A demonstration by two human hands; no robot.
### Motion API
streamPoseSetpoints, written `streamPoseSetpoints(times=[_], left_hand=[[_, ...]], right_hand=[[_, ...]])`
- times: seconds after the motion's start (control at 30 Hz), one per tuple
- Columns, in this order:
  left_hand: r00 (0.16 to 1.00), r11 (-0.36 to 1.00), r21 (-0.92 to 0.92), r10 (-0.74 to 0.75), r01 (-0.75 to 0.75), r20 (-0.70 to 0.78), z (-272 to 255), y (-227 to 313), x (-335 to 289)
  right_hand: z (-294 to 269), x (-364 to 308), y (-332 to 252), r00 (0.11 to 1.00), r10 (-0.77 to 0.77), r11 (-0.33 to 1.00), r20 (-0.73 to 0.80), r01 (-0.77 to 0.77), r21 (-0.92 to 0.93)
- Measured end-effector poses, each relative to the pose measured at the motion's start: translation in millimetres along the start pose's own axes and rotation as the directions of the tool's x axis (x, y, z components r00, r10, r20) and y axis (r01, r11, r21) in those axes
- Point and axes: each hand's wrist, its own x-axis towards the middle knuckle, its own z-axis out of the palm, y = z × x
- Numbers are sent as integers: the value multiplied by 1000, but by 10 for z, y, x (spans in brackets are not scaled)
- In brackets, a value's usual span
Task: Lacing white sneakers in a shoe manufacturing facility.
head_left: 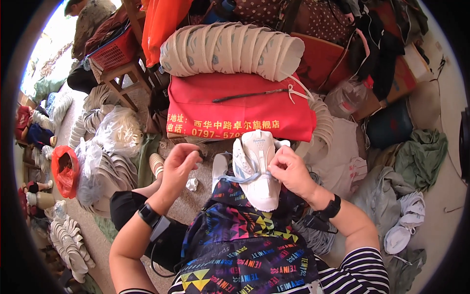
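Observation:
A white sneaker (265, 193) rests on my lap, toe toward me, over a dark apron with colourful print (245, 240). Its pale blue shoelace (242, 180) crosses the shoe and trails off to the left. My right hand (293, 171) is closed at the shoe's right side, fingertips pressed by the lace opening. To the left of the shoe and apart from it, my left hand (180, 164) is raised in a pinch; what it holds, if anything, is too small to make out. Another white shoe (220, 169) shows partly behind the sneaker.
Ahead, a red cloth (235, 110) bears a row of nested shoe uppers (230, 51) and a thin dark stick (249, 95) tied with white cord. Bagged uppers (115, 171) pile up at left. At right lie a green cloth (421, 157) and white shoe pieces (406, 223).

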Motion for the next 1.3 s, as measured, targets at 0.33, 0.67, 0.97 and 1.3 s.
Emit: streamPoseSetpoints(times=[0.33,0.67,0.97,1.3], left_hand=[[697,637,362,409,-680,589,583,409,310],[559,173,532,295,-829,775,784,509,331],[701,290,648,428,-704,570,898,277,142],[787,516,601,310,-610,533,938,178,143]], right_hand=[[-30,166,-244,902,412,762,128,-419,493],[-85,106,-241,992,-63,866,106,107,-489],[-21,10,-384,960,-259,725,102,264,-636],[130,-106,-218,997,-13,990,-73,3,-144]])
